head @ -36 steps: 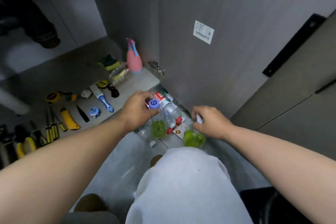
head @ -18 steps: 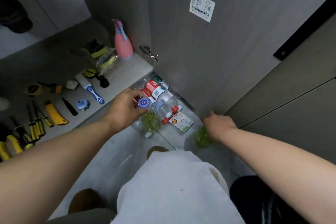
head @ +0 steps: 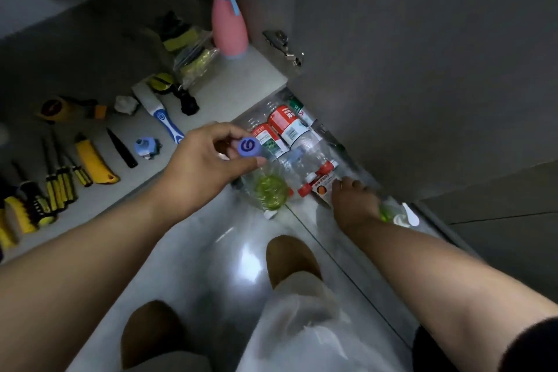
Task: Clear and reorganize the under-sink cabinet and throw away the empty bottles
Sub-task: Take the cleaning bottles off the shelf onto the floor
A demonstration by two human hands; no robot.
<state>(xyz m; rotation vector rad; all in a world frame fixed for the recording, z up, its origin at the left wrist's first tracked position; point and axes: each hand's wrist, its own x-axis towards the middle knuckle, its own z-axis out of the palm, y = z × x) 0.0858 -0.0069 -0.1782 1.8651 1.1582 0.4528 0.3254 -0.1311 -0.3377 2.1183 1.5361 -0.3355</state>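
Gripping a capped bottle by its neck, the left hand holds it above the floor pile. Right hand reaches there, grip unclear. Risk: loose bottles roll if nudged.

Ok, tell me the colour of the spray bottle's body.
Pink spray bottle, head view.
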